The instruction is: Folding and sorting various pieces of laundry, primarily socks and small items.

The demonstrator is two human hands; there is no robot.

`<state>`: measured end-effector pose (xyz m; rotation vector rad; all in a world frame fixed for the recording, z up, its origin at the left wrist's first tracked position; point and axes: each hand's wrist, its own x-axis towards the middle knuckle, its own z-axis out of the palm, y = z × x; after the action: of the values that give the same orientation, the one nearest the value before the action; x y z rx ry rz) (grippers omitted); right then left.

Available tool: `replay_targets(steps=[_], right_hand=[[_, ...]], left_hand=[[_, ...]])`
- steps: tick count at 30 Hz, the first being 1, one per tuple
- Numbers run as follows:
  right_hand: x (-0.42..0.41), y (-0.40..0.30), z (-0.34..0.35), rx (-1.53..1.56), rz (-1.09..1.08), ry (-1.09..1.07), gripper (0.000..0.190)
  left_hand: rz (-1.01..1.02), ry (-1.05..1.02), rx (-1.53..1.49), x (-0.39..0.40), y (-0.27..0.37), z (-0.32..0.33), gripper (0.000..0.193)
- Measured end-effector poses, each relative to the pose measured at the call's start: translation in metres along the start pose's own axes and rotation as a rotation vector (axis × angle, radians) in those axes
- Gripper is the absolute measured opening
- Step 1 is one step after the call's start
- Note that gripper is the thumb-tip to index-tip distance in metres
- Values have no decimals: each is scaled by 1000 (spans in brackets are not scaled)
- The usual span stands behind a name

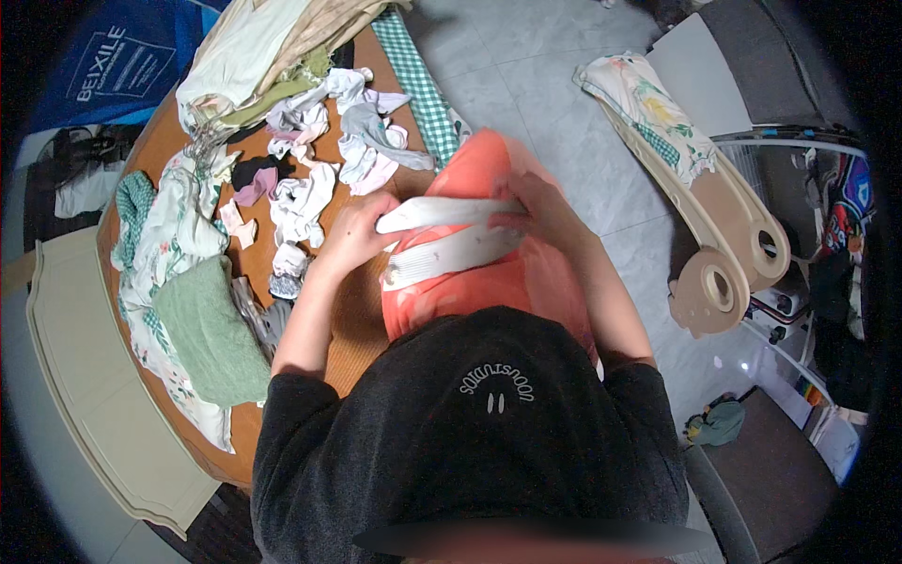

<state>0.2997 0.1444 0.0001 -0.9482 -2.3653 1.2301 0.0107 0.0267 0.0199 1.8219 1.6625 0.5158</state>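
Observation:
Between my two hands a white sock (451, 213) is stretched sideways above my lap. My left hand (358, 233) grips its left end with thumb and fingers. The other end is in my right hand (539, 204), which is partly in shadow, so its fingers are hard to make out. Just below, a second white sock (454, 259) with a ribbed cuff lies across my coral-red trousers (486, 296). Its right end runs under or close to my right hand; I cannot tell whether that hand touches it.
Several loose socks (303, 201) lie left on an orange-brown mat (250, 282). Beyond them are a folded green towel (211, 331), floral fabric (187, 225) and piled clothes (246, 63). At right, a beige child's seat-like frame (705, 233) stands on the tiled floor (564, 120).

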Motion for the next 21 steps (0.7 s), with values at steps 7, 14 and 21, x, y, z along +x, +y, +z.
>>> replay_targets(steps=[7, 14, 21], right_hand=[[-38, 26, 12, -418, -501, 161, 19], [-65, 60, 42, -321, -409, 37, 20], [-66, 46, 37, -13, -232, 67, 21]], left_hand=[[429, 155, 211, -45, -6, 12, 18], [463, 188, 192, -98, -28, 53, 17], [331, 479, 149, -88, -18, 29, 17]])
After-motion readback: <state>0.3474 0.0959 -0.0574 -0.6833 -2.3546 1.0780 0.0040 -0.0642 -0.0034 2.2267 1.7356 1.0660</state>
